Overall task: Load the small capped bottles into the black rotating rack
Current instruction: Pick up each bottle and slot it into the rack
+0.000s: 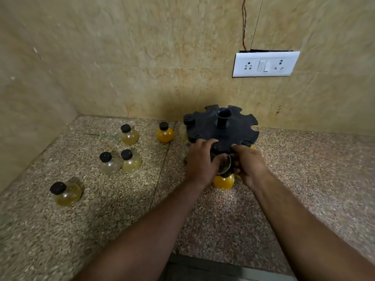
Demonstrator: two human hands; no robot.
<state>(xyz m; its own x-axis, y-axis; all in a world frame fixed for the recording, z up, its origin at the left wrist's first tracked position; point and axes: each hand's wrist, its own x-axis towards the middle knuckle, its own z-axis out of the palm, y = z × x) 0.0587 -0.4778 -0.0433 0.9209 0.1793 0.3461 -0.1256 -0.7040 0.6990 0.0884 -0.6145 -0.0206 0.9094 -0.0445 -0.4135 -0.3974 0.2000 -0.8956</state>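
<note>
Black rotating rack [222, 126] stands at the far right of the speckled tabletop [101, 209], close to the tiled wall, under a white switch plate [265, 64]. Its top disc has open notches round the rim; several on the left and near side already carry black caps.

Both hands meet at the rack's near edge. Left hand [199, 159] and right hand [248, 162] together grasp one clear bottle [224, 163], fingers wrapped round its round body from either side. Its cap sits just at the near notch, long axis roughly upright, neck toward the disc. Judgement: the bottle is being seated, and the neck must slide away from the person into that notch. Neither hand is clearly nearer.

An orange bottle [223, 181] hangs or stands just below the hands; which, cannot tell.

Five loose bottles wait to the left, well apart from the rack: an orange one [165, 132] nearest it, a pale one [129, 134] far left, a pair [119, 162] touching mid-left, one yellowish [66, 192] nearest the person. The left hand lies closer to them.
</note>
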